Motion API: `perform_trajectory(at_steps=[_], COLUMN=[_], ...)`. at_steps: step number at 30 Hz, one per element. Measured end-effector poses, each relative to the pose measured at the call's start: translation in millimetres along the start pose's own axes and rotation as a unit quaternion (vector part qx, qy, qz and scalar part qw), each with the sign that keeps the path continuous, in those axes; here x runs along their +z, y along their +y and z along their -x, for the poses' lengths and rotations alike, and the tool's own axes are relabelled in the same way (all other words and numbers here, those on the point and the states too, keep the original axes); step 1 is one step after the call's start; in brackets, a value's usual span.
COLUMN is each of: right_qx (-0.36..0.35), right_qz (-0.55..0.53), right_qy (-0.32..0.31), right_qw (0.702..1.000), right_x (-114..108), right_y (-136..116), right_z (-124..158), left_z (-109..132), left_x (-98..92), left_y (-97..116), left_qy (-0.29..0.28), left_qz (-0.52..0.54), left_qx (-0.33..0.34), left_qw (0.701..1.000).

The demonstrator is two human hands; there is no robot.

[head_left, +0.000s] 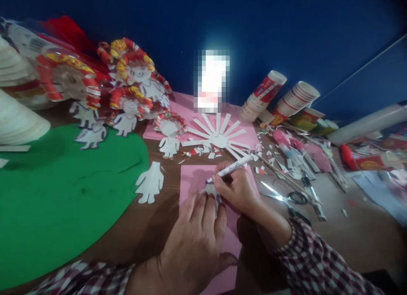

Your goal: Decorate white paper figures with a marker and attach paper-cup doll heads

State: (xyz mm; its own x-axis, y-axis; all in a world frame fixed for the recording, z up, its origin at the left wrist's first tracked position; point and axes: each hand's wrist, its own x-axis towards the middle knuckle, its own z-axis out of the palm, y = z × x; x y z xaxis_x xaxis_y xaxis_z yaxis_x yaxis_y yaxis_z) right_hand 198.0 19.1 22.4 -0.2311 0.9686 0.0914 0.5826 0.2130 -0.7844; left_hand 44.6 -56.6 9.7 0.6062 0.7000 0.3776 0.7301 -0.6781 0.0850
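In my right hand [238, 187] is a white marker pen [230, 168] with dark lettering, its tip down at the top edge of a small paper cutout [210, 189]. My left hand [199, 237] lies flat, fingers stretched over that cutout, hiding most of it. Both rest on a pink sheet [192, 176]. Left of the sheet lies another white figure cutout [151, 182] without a head. Farther back, a figure with a round head [169, 136] has a red-and-yellow ring around the head.
A large green sheet [79, 210] covers the left. Scissors [286, 197] and a cutter knife [313, 197] lie at right, near paper scraps. Behind stand paper cups [295, 102], a fan of white strips [218, 139] and several ringed figures [127, 112].
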Motion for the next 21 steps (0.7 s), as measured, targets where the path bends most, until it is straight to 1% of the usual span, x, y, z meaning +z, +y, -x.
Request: perform_trajectory(at_steps=[4, 9, 16, 21], right_qx=[0.002, 0.002, -0.003, -0.006], right_qz=[-0.001, -0.012, -0.018, -0.029], right_qy=[0.002, -0.01, -0.013, -0.018], right_qw=[1.0, 1.0, 1.0, 0.999], right_x=[0.3, 0.5, 0.1, 0.6], right_y=[0.5, -0.2, -1.7, -0.7], right_z=[0.1, 0.0, 0.5, 0.8], left_z=[0.7, 0.8, 0.0, 0.9], left_x=[0.1, -1.3, -0.8, -0.4], left_y=[1.3, 1.7, 0.5, 0.5], left_qy=[-0.002, -0.008, -0.004, -0.014], left_qz=[-0.008, -0.013, -0.009, -0.018], left_qx=[0.003, 0.004, 0.002, 0.006], left_qw=[1.0, 1.0, 1.0, 1.0])
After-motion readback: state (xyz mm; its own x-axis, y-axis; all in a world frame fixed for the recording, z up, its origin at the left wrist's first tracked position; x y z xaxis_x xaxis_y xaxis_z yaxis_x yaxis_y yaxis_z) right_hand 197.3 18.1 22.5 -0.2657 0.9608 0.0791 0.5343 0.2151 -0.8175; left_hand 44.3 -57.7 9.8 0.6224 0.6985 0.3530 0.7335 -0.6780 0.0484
